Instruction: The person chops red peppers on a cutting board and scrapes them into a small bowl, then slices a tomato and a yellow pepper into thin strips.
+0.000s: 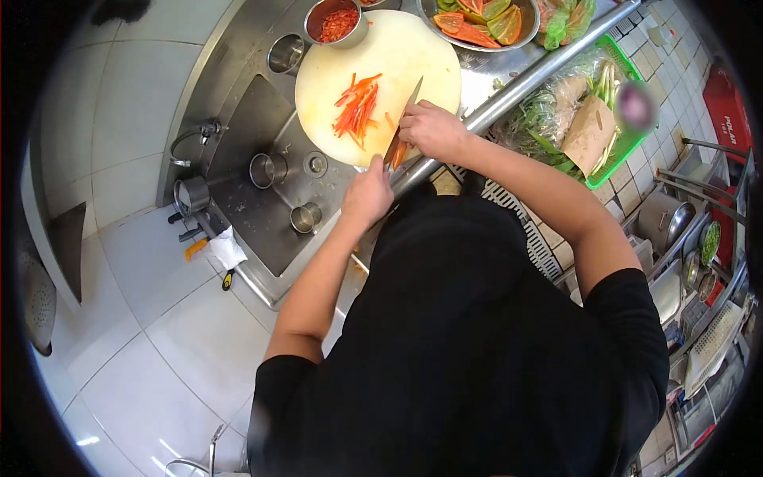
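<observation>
My left hand is closed around the handle of a kitchen knife, whose blade points away over a round white cutting board. Against the blade, my right hand has its fingers curled over an orange-red pepper piece near the board's close edge; the fingers partly cover it. Left of the knife lies a loose pile of thin red pepper strips. Beyond the board, a metal bowl holds red, orange and green pepper pieces.
A metal pot of chopped red pieces touches the board's far left edge. The steel sink at left holds metal cups and a drain. At right, a green crate contains wrapped vegetables. A metal rail runs along the counter's edge.
</observation>
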A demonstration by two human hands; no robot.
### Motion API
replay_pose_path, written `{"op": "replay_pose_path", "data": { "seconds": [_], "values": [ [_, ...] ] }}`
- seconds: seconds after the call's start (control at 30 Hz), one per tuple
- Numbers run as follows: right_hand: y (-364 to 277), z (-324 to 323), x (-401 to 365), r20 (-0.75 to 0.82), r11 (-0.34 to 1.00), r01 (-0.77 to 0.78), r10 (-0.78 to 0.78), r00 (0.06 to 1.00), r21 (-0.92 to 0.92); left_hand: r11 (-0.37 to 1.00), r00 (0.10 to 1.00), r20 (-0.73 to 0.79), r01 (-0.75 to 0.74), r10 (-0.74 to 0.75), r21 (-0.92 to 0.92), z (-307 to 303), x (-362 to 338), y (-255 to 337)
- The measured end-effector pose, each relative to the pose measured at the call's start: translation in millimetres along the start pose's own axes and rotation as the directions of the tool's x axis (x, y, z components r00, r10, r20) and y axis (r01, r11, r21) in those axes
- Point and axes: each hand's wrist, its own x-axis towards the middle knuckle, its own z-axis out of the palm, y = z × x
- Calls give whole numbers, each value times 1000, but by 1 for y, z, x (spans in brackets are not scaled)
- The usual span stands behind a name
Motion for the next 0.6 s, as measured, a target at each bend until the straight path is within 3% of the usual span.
{"op": "replay_pose_path", "data": {
  "seconds": [0.03,0.13,0.2,0.27,0.33,0.4,0.47,0.6],
  "values": [
    [-2,2,-3,9,1000,5,-5,1000,7,996,995,-55,-82,81,-22,-5,8,0],
    [4,0,0,-110,999,51,-53,993,-19,996,998,67,-12,6,90,-33,-21,3],
    [3,4,-3,-32,1000,6,-6,999,2,998,999,34,-4,2,64,-3,-16,-6],
    [-1,6,-5,-50,1000,10,-10,999,6,999,1000,8,30,-30,15,11,-11,-4],
    [5,5,-4,-96,998,29,-24,995,55,999,999,-13,-43,43,4,-4,18,10],
    [7,0,-5,-91,999,30,-26,995,41,997,998,0,-68,68,20,-20,9,7],
    [7,2,-7,-33,999,-8,9,999,37,998,994,103,14,-21,62,-23,-22,0],
    [10,6,-10,-77,999,18,-14,997,50,999,1000,10,10,-11,41,2,4,11]
  ]
}}
